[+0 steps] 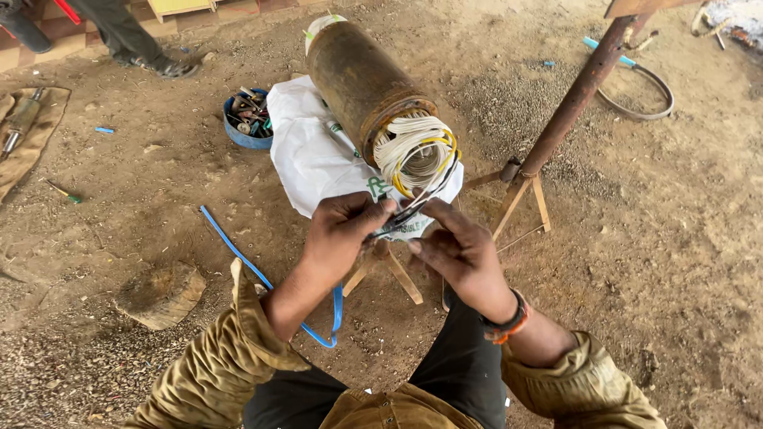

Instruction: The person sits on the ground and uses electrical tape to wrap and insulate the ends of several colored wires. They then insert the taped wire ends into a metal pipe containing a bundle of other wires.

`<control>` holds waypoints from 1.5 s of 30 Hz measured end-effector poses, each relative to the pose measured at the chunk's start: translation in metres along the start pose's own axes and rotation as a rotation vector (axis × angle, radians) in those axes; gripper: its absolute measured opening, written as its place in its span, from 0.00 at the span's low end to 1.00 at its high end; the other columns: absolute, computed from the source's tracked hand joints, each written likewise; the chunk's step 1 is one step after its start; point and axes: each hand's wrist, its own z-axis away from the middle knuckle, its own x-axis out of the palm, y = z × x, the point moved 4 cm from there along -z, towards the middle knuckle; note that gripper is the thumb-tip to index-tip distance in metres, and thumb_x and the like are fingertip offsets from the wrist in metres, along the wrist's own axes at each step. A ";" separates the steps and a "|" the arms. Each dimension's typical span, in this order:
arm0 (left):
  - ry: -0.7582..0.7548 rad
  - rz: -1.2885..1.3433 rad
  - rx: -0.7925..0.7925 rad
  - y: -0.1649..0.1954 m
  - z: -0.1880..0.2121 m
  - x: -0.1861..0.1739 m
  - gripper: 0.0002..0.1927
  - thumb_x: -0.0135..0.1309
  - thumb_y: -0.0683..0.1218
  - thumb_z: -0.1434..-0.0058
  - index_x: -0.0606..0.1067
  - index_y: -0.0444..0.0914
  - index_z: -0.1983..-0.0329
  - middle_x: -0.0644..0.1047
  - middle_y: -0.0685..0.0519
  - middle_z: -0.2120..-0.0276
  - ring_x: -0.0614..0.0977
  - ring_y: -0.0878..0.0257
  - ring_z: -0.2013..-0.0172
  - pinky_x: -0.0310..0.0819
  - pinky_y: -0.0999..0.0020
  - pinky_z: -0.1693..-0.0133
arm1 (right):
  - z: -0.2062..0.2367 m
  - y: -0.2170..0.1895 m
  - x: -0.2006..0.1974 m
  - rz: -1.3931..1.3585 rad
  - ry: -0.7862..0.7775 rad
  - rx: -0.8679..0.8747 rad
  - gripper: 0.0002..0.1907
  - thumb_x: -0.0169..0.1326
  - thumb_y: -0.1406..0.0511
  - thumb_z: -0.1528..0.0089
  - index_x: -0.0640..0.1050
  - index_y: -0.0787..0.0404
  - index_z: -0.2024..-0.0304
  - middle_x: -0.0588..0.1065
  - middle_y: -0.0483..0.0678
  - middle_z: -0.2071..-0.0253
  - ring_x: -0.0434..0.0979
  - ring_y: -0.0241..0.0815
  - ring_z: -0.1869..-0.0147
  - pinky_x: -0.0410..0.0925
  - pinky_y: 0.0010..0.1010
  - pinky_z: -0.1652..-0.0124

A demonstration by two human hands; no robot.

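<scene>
At the centre of the view, a rusty cylinder (358,75) is seen lying on a white sack (314,159), its open end turned towards the wearer at about 5 o'clock. A coil (415,149) of white and yellow windings fills that end; what lies deeper inside cannot be made out. Dark wires (420,202) are led out of the coil down to the hands. The left hand (343,230) is closed, the wires pinched between thumb and fingertips. The right hand (459,248) is curled beside it, fingers bent around the same wires; how tightly they are gripped is hidden by the knuckles. A band (509,322) is worn on the right wrist.

The support under the sack is largely covered; only wooden legs (393,274) are seen below the hands. A blue strap (238,250) lies on the dirt ground at 8 o'clock, partly hidden by the left sleeve. A blue bowl (246,117) of small tools, too small to tell apart, sits at 10 o'clock, just beside the sack. A rusty pipe stand (568,107) rises at 2 o'clock, its top cut off by the frame. A person's leg and shoe (151,56) are seen at 11 o'clock, the rest cut off.
</scene>
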 end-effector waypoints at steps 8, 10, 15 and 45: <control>-0.023 -0.186 -0.069 0.043 -0.001 -0.013 0.16 0.57 0.51 0.32 0.75 0.36 0.71 0.72 0.60 0.82 0.70 0.75 0.81 0.60 0.77 0.78 | -0.032 -0.006 0.015 -0.217 -0.153 0.039 0.31 0.60 0.72 0.34 0.69 0.63 0.28 0.79 0.44 0.59 0.79 0.27 0.63 0.73 0.22 0.62; -0.060 -0.162 0.111 0.064 0.006 -0.015 0.12 0.60 0.48 0.33 0.73 0.35 0.62 0.74 0.60 0.76 0.73 0.76 0.75 0.64 0.78 0.74 | -0.035 -0.011 0.013 -0.126 -0.174 -0.086 0.27 0.61 0.72 0.33 0.72 0.64 0.32 0.74 0.42 0.53 0.76 0.26 0.59 0.71 0.22 0.62; -0.193 -0.457 0.311 0.094 0.015 -0.022 0.13 0.61 0.43 0.36 0.77 0.36 0.49 0.79 0.54 0.66 0.79 0.69 0.68 0.74 0.73 0.66 | -0.034 -0.011 0.004 0.058 -0.193 -0.110 0.22 0.66 0.69 0.39 0.78 0.66 0.42 0.71 0.40 0.58 0.74 0.24 0.64 0.68 0.20 0.67; -0.173 -1.010 0.622 0.103 0.026 -0.010 0.11 0.61 0.45 0.38 0.76 0.35 0.55 0.73 0.49 0.66 0.80 0.55 0.71 0.77 0.60 0.71 | -0.053 -0.095 0.008 0.822 0.062 -0.631 0.12 0.68 0.58 0.44 0.83 0.57 0.64 0.77 0.42 0.60 0.69 0.46 0.49 0.56 0.43 0.47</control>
